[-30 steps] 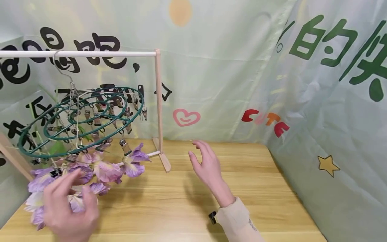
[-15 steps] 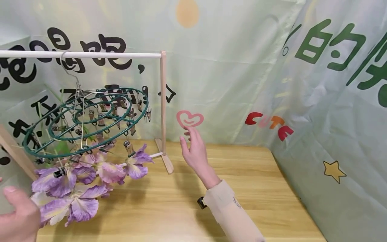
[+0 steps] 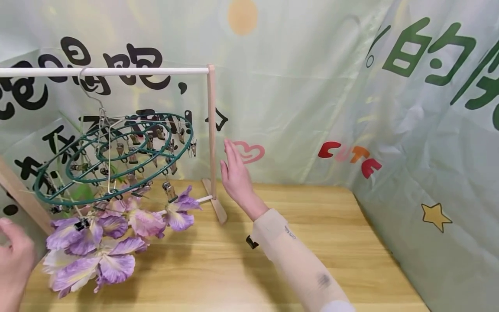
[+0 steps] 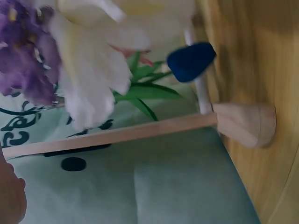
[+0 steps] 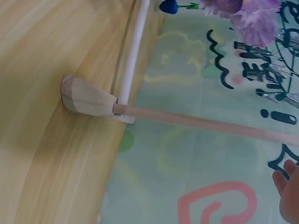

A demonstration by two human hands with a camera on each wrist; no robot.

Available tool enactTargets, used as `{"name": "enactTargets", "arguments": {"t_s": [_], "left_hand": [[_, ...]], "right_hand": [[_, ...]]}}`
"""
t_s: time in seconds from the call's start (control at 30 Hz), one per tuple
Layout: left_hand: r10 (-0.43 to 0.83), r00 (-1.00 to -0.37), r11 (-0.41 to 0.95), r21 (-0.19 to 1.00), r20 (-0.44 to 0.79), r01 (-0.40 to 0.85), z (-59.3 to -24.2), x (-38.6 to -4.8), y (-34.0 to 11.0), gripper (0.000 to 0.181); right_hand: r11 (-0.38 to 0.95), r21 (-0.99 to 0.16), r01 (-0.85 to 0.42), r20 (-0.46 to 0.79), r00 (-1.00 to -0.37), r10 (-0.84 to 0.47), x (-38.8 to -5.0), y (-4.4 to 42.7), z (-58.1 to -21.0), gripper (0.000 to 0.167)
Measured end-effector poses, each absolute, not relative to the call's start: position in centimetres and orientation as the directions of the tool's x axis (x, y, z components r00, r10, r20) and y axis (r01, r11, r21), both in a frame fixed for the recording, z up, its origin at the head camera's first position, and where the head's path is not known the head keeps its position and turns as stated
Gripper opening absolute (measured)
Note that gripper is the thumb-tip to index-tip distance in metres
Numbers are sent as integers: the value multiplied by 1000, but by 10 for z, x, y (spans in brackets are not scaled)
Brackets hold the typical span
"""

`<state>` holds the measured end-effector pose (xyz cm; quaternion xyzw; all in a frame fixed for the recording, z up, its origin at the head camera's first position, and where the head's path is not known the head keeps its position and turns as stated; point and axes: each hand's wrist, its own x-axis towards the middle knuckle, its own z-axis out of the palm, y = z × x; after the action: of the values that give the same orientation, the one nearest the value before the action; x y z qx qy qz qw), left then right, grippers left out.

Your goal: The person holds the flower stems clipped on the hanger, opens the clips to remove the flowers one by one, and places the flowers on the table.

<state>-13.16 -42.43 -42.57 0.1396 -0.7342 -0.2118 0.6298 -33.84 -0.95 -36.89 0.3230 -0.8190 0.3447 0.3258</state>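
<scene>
My right hand (image 3: 238, 182) is held up with its fingers extended, just right of the rack's right post (image 3: 212, 130), holding nothing. At the left edge, my left hand (image 3: 14, 260) is partly cut off, beside the rack's left post (image 3: 23, 195), with nothing seen in it. From the white bar (image 3: 156, 71) hangs a round green hanger (image 3: 93, 200) with many metal clips. Purple and pink flowers (image 3: 117, 266) hang below it. The left wrist view shows white petals (image 4: 88, 84) and the left post (image 4: 140, 133); the right wrist view shows the right post (image 5: 196, 122) near my fingertips.
The rack's right foot (image 3: 218, 209) stands on the wooden table (image 3: 304, 251). Behind it hangs a pale green printed cloth (image 3: 288, 104), which also runs along the right side. A blue object (image 4: 191, 61) is near the rack's lower bar in the left wrist view.
My left hand has moved away from the flowers to the left edge. My right hand has moved left and up to the right post. The view has shifted slightly; the hanger stays on the bar.
</scene>
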Motion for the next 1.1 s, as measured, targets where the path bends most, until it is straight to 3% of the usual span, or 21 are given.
{"name": "enactTargets", "arguments": {"t_s": [0.2, 0.47, 0.6, 0.87, 1.1], "left_hand": [[-357, -292, 906, 405, 887, 125, -408, -141, -421, 59], [-261, -282, 928, 320, 923, 188, -411, -158, -430, 63], [-299, -310, 927, 352, 902, 132, -416, -161, -437, 62], [-375, -371, 914, 405, 849, 3, -426, -166, -447, 66], [-404, -475, 904, 420, 782, -78, -428, -163, -451, 66]], "right_hand": [[575, -300, -761, 741, -565, -362, -354, -21, -366, 66], [609, -290, -738, 716, -589, -374, -369, -31, -371, 77], [609, -335, -719, 694, -626, -357, -374, -37, -376, 83], [581, -369, -726, 700, -628, -340, -380, -47, -387, 92], [575, -373, -729, 694, -630, -348, -379, -47, -391, 100]]}}
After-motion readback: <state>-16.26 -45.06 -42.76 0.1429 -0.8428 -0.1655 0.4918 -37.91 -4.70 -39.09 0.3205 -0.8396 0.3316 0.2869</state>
